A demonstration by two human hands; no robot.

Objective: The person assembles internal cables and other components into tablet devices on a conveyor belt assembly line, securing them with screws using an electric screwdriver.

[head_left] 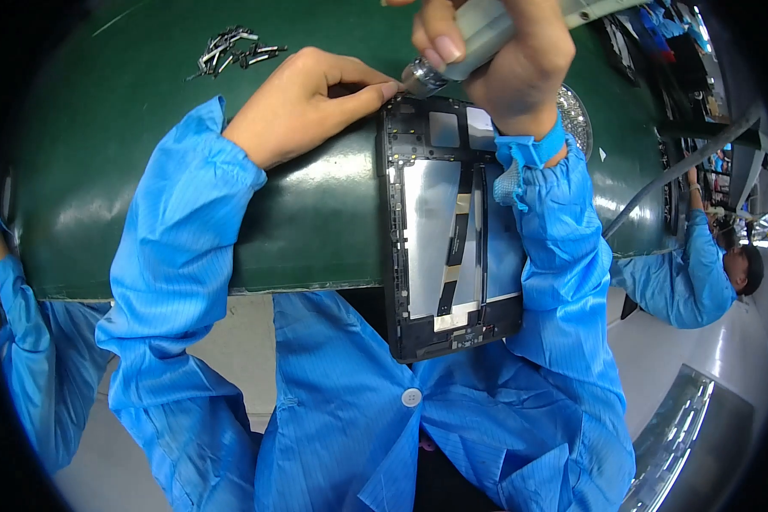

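The person near me wears a shiny blue coat (341,375), faintly striped, its creased sleeves (175,239) gathered at the cuffs (241,162). A round white button (411,397) shows in front; a light-blue strap (542,148) circles the right wrist (522,122).

Green tabletop (102,171), glossy with white glare (324,175); pale floor (648,354).

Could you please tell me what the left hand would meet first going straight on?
The left hand would likely meet the tool at its metal tip, though depth is unclear.
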